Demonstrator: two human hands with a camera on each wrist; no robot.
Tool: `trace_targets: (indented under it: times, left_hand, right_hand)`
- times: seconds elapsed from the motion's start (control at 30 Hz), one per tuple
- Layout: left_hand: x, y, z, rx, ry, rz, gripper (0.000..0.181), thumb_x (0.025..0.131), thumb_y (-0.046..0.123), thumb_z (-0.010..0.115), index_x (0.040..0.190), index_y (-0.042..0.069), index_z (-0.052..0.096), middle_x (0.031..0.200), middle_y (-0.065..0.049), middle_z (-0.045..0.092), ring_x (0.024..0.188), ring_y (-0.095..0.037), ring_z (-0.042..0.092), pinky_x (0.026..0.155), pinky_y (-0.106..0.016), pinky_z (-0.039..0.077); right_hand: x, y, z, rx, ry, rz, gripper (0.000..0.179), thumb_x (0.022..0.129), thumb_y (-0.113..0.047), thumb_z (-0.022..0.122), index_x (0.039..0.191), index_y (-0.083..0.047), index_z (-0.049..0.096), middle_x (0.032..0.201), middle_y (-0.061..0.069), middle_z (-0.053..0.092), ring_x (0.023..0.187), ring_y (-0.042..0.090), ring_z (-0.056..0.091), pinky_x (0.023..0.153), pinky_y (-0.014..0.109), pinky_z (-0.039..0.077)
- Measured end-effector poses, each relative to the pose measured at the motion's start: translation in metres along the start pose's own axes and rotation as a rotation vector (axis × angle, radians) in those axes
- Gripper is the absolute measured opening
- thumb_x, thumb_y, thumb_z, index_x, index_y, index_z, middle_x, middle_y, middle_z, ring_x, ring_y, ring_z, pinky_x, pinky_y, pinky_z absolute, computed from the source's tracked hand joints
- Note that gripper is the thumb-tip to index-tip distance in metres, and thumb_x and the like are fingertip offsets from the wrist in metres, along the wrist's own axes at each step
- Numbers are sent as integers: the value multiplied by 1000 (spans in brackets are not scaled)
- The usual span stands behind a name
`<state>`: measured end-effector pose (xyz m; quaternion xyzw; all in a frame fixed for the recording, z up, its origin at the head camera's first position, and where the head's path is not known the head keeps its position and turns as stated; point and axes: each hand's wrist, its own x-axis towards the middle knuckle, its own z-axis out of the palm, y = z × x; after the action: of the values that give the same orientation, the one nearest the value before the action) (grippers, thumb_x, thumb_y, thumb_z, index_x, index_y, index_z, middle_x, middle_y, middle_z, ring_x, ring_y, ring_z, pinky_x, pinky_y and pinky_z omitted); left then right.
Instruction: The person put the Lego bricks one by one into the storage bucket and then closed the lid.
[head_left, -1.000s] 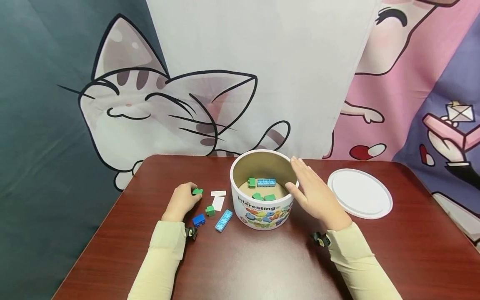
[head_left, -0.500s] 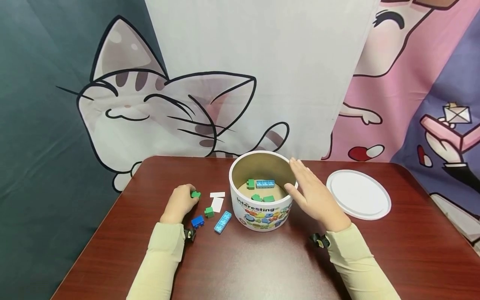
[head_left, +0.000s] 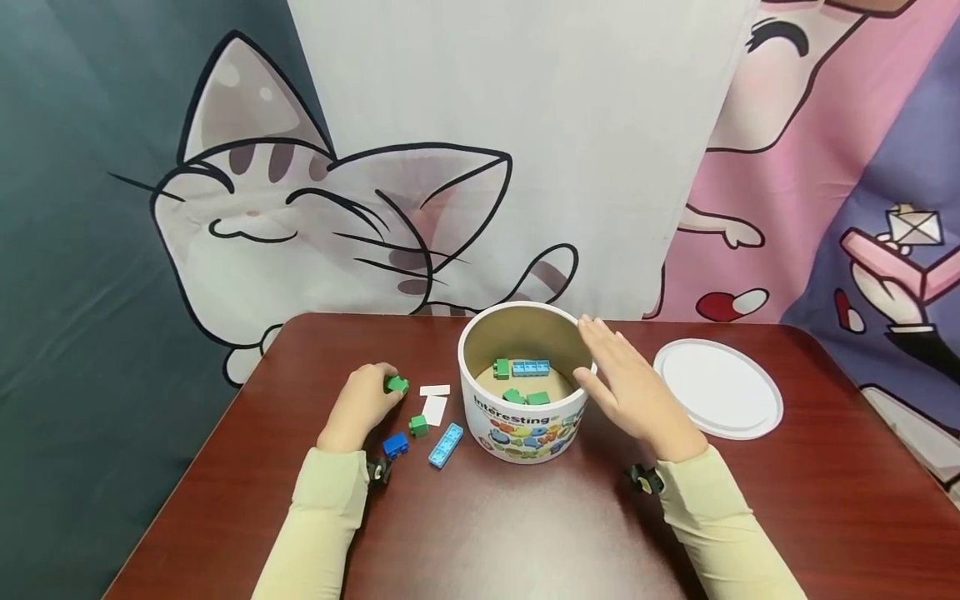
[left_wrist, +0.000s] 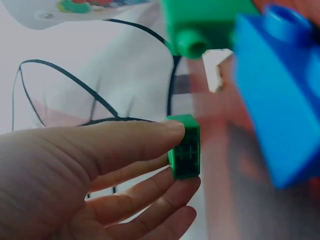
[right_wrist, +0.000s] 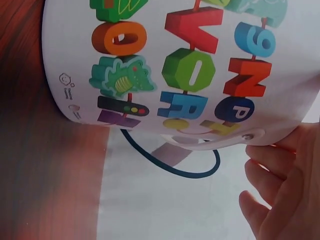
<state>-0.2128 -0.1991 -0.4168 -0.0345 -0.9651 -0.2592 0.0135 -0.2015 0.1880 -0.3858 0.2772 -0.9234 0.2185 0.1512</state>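
Observation:
My left hand (head_left: 363, 402) pinches a small green building block (head_left: 397, 384) between thumb and fingers, left of the white bucket (head_left: 480, 421). In the left wrist view, the hollow side of this green block (left_wrist: 191, 148) faces the camera. A blue block (left_wrist: 280, 105) and another green block (left_wrist: 210, 22) loom large in the foreground there. With straight fingers, my right hand (head_left: 630, 396) rests against the bucket's right rim. The right wrist view has its fingers (right_wrist: 272, 162) beside the printed bucket wall (right_wrist: 150, 75), near the handle's pivot.
Inside the bucket lie several blocks, including a light-blue one (head_left: 531, 367). On the table, a light-blue block (head_left: 446, 445), a blue block (head_left: 395, 444), a green block (head_left: 418, 425) and white pieces (head_left: 434, 409) lie between left hand and bucket. A round white lid (head_left: 718, 388) lies at right.
The left hand shifts slightly, and the green block it pinches moves a little down, then back up and right. The right hand stays at the bucket's rim.

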Motion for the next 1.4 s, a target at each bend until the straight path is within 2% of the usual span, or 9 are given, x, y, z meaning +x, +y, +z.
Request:
trace_targets:
  times: [0.17, 0.43, 0.77, 1.03, 1.23, 1.4]
  left_hand:
    - [-1, 13, -8, -6, -11, 55, 37, 92, 9, 74, 123, -7, 65, 116, -24, 66, 102, -36, 62, 92, -49, 56]
    - [-5, 22, -17, -30, -14, 123, 37, 92, 10, 74, 125, -5, 66, 119, -22, 66, 108, -37, 61, 96, -51, 52]
    - [-10, 30, -24, -168, 72, 214, 40, 89, 9, 77, 127, 0, 66, 116, -17, 69, 105, -33, 67, 92, -52, 54]
    - [-16, 47, -31, -213, 158, 261, 43, 87, 13, 80, 127, 5, 68, 115, -13, 69, 107, -30, 66, 96, -52, 52]
    - [-24, 58, -35, -260, 202, 304, 43, 87, 14, 81, 128, 7, 69, 119, -11, 68, 106, -28, 66, 94, -48, 54]
    - [-28, 70, -34, -286, 213, 346, 42, 88, 16, 81, 128, 8, 69, 120, -8, 68, 107, -23, 66, 95, -44, 54]
  right_hand:
    - [0, 2, -3, -7, -14, -4, 67, 106, -36, 51, 157, 2, 30, 162, 17, 32, 150, 39, 27, 125, 47, 16]
    - [0, 4, -4, -32, -14, -21, 67, 105, -37, 52, 157, 1, 31, 162, 16, 33, 150, 36, 27, 125, 46, 16]
    - [0, 8, -2, -32, -1, -42, 66, 106, -37, 50, 157, 1, 31, 162, 17, 33, 151, 35, 27, 126, 41, 13]
    - [0, 7, -3, -21, 0, -28, 66, 107, -37, 49, 157, 2, 31, 162, 17, 33, 151, 35, 27, 126, 38, 13]
    - [0, 7, -3, -18, -2, -27, 66, 106, -36, 50, 156, 3, 31, 161, 18, 33, 150, 37, 28, 125, 38, 14]
    - [1, 8, -1, 1, -15, -25, 67, 107, -35, 50, 158, 2, 28, 163, 17, 31, 150, 37, 26, 125, 41, 15]
